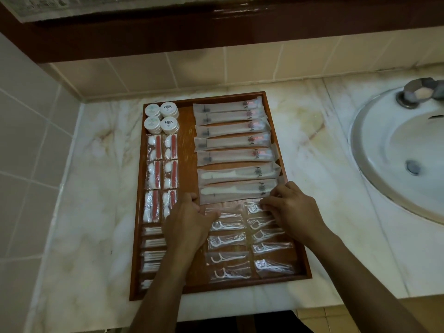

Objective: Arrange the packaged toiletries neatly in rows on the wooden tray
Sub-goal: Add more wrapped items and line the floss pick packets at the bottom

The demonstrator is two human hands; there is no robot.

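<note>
— On the wooden tray (187, 164), where are the hands?
— Near the front half. The left hand (189, 224) lies over the top floss-pick packet (227, 225) of the left column, fingers curled at the packet's upper edge. The right hand (293, 207) pinches a clear packet (254, 207) heading the right column.
— And the rest?
— Long sachets (233, 143) lie in rows above; round tubs (161, 117) sit at the far left corner, cotton packs (162, 164) below them.
</note>
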